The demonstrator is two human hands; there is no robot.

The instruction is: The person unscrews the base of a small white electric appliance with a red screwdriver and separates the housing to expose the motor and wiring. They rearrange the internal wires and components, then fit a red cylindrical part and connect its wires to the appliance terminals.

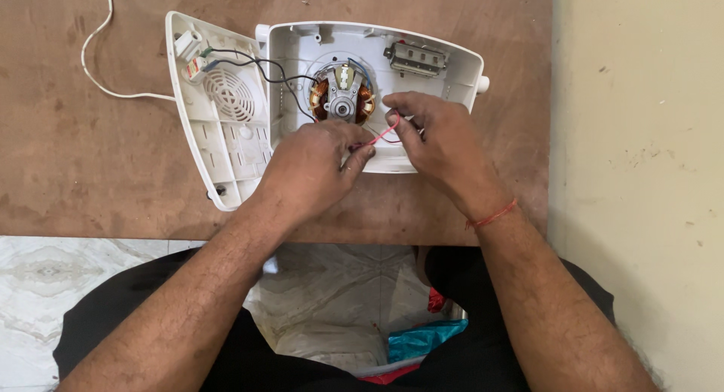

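Wire [375, 139], thin and red, loops between our two hands over the open casing [452, 68]. Our left hand [313, 166] has its grip pinched on one end, and our right hand [437, 136] grips the loop near the motor [343, 96], whose copper windings ring a grey metal core. A white plastic cover [219, 120] with a round grille lies just left, joined by black leads. A white cord [98, 60] trails across the scuffed brown worktop [75, 151]. Our hands hide the casing's lower part.
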